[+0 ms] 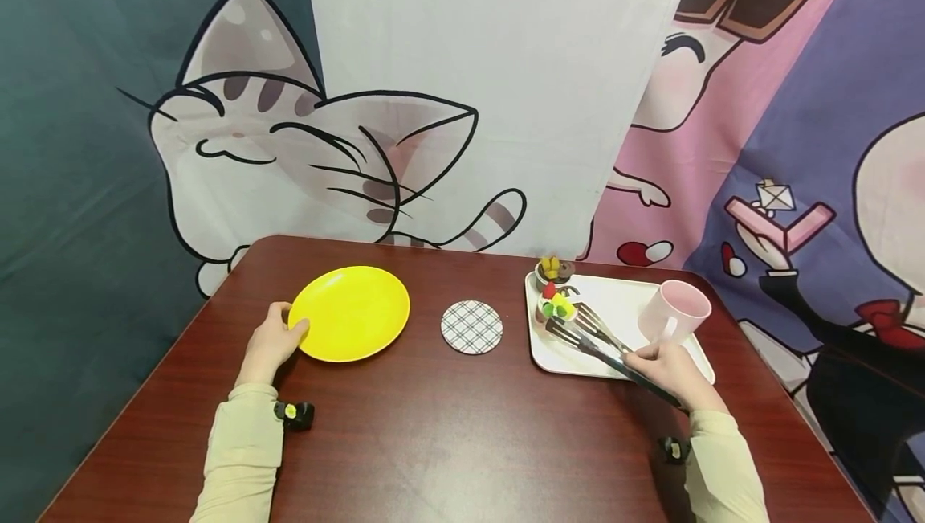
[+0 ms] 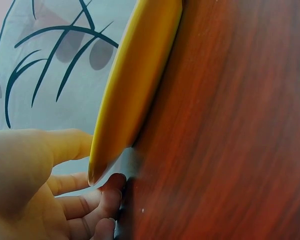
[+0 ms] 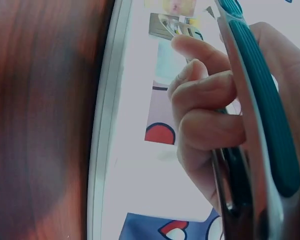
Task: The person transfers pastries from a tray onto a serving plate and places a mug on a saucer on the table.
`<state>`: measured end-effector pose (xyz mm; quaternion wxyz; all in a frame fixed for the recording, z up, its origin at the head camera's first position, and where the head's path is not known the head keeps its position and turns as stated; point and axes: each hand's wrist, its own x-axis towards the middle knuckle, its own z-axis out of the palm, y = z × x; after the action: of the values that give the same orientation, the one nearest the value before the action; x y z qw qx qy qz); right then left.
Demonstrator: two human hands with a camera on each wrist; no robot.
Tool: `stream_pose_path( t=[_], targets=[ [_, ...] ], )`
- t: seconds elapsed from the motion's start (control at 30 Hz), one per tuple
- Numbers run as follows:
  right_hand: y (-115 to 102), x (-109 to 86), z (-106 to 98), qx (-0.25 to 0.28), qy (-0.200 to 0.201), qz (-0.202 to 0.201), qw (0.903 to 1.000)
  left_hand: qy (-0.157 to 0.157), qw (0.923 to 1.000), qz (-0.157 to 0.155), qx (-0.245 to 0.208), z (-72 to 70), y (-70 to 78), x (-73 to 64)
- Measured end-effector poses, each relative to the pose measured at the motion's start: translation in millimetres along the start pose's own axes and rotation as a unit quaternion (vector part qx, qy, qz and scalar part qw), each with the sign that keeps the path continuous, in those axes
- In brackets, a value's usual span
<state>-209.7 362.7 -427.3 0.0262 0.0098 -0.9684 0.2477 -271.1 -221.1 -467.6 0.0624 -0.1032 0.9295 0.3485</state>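
Here, I'm watching a reddish-brown worktop (image 1: pixel 433 443) standing before a cartoon-printed curtain (image 1: pixel 520 65); my left grip (image 1: pixel 273 340) is pinching the plate (image 1: pixel 350 314), over on the left, while my right grip (image 1: pixel 672 370) is holding tongs (image 1: pixel 614 364) above the tray (image 1: pixel 614 298).

Bright head view — pale glare on tabletop (image 1: pixel 433 435); wrists dimmer.

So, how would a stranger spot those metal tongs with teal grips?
On the glossy reddish-brown table, find the white rectangular tray with rounded corners, on the right in the head view. Over it, the right hand holds the metal tongs with teal grips. Their long body and slotted, fork-like ends set them apart from the pink cylindrical mug beside them.
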Motion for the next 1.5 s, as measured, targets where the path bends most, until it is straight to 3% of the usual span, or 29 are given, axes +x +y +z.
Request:
stream_pose_path(
  t=[0.4,1.5],
  targets=[
    [-2,19.8,1,0.013,-0.043,0.003,0.999,0.001,1.0,0.001,0.001,-0.1,-0.9,-0.5],
    [-17,38.0,3,-0.02,-0.054,-0.029,0.9979,0.004,1.0,-0.002,-0.002,-0.7,1.7,0.4]
  ],
)
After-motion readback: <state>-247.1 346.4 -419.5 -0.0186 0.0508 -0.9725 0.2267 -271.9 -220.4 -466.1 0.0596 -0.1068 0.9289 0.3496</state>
